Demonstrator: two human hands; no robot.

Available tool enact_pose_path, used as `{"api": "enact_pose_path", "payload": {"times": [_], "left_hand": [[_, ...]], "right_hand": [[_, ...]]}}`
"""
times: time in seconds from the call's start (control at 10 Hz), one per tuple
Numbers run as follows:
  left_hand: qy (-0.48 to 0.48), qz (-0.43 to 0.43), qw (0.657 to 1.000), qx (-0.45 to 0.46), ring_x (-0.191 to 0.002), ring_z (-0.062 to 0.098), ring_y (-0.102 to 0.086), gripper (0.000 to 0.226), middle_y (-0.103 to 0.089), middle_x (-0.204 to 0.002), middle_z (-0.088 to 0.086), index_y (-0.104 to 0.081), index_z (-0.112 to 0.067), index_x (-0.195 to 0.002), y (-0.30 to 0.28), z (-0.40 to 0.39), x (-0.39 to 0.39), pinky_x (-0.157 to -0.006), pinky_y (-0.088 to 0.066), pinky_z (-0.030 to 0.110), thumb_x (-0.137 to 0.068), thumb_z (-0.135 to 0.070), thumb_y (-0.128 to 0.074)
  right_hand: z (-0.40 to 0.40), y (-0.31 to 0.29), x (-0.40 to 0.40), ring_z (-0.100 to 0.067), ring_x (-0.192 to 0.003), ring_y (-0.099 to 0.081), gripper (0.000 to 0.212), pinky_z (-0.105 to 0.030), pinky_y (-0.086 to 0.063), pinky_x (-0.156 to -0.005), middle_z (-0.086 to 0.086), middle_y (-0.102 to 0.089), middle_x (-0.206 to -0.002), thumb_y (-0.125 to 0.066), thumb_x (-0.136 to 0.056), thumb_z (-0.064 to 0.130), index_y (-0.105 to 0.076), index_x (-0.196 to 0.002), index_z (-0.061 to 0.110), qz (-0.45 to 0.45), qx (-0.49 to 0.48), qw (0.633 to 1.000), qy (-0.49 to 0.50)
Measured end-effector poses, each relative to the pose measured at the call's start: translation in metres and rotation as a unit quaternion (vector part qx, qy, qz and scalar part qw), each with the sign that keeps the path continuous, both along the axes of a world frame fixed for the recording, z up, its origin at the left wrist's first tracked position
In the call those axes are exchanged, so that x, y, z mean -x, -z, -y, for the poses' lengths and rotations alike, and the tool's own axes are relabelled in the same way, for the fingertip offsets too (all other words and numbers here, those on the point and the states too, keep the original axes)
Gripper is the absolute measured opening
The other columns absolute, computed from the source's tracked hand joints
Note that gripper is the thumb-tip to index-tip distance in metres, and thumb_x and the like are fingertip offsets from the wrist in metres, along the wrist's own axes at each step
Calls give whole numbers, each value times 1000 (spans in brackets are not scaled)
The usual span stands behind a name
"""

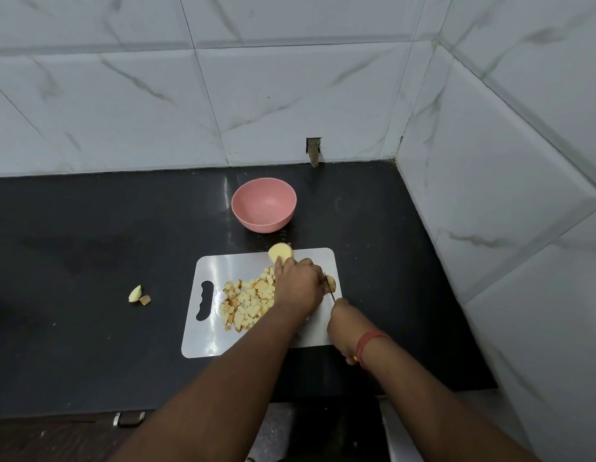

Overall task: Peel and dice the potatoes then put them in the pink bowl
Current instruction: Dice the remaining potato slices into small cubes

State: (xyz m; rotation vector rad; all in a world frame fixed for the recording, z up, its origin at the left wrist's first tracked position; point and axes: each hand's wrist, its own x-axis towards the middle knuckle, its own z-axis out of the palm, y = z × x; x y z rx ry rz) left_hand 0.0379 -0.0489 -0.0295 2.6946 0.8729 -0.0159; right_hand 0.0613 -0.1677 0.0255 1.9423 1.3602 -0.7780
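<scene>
A knife is gripped in the right hand. The left hand is curled over a potato piece on the white cutting board. Diced potato is heaped left of the hands; a peeled half lies at the far edge. Beyond, the pink bowl is seen without contents. Two scraps lie far left on the worktop.

bare forearms, red thread band on right wrist
</scene>
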Motion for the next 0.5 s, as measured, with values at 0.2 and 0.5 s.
{"api": "enact_pose_path", "payload": {"times": [0.2,0.5], "left_hand": [[-4,7,1000,12,-115,24,-51,19,-67,-113,-5,-76,-27,-108,3,-2,-1,-120,-18,54,-94,-34,-65],[-11,13,1000,16,-114,23,-52,20,-67,-115,-6,-76,-28,-110,4,-3,1,-120,-19,53,-96,-32,-64]], "right_hand": [[34,12,10,-13,-65,-45,34,-25,-32,-65,4,-45,-71,-42,-100,37,-42,-70,19,105,98,973,-180],[35,68,-13,-21,-51,25,44,-43,3,-27,8,2,-47,20,-83,19,-13,-60,36,229,-487,793,286]]}}
